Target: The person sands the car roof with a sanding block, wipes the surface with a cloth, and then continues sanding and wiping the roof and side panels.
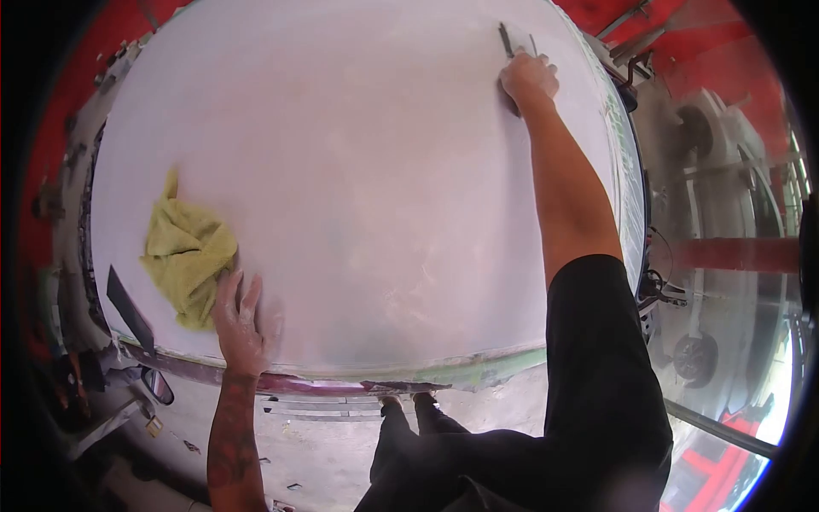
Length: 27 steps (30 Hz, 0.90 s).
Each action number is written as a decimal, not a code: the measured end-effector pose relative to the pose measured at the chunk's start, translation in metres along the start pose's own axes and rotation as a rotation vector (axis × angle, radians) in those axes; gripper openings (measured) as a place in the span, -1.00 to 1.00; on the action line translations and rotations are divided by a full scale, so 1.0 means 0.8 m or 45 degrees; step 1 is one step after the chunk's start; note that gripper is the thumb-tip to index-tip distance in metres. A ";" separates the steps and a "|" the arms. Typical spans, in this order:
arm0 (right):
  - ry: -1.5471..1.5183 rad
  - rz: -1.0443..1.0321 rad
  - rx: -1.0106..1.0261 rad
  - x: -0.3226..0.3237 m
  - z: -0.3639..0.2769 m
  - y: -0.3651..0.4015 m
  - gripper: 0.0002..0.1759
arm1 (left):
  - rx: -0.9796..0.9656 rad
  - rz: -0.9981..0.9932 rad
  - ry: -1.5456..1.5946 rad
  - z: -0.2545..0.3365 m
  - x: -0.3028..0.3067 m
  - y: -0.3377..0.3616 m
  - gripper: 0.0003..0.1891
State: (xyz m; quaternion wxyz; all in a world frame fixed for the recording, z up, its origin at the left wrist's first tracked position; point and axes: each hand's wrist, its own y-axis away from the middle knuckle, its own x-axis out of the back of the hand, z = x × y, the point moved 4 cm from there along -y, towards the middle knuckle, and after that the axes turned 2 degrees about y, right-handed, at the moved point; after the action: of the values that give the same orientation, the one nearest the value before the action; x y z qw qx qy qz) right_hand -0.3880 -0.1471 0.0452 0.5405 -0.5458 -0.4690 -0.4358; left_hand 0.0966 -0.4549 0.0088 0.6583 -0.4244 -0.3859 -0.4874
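Note:
A wide car panel (367, 188), coated in pale pinkish-white primer, fills the middle of the view. Far up on its right side, my right hand (529, 78) is wrapped around a sanding block (516, 43), pressed to the surface; most of the block is hidden under the fingers. My left hand (241, 328) lies at the near left with its fingers spread, white dust on them. Its fingertips reach the lower edge of a crumpled yellow-green cloth (189, 252), without gripping it. Left of that hand rests a dark flat strip (130, 309), by the panel's near-left corner.
Green masking tape (621, 141) runs along the panel's right edge. Another vehicle (725, 230), hazy behind plastic sheeting, stands to the right. A side mirror (157, 386) shows below the near-left corner. My feet (408, 401) are close to the near edge.

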 end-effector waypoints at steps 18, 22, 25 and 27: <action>-0.045 0.064 0.176 -0.003 -0.023 0.005 -0.59 | -0.067 0.049 -0.012 -0.003 -0.002 0.001 -0.36; -0.075 0.067 0.577 0.024 -0.135 0.062 -0.56 | -0.073 0.061 0.079 -0.007 -0.003 0.000 -0.36; -0.066 0.162 0.481 0.002 -0.045 0.038 -0.53 | -0.063 0.045 0.026 -0.005 -0.006 0.004 -0.38; 0.003 0.047 0.162 -0.006 0.071 0.010 -0.48 | -0.081 0.101 0.064 -0.010 -0.008 0.003 -0.40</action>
State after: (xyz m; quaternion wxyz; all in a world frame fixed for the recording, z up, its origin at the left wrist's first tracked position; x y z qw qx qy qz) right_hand -0.3827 -0.0906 0.0370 0.5827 -0.5183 -0.4851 -0.3957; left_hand 0.0984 -0.4601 -0.0003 0.6727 -0.4477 -0.3363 -0.4836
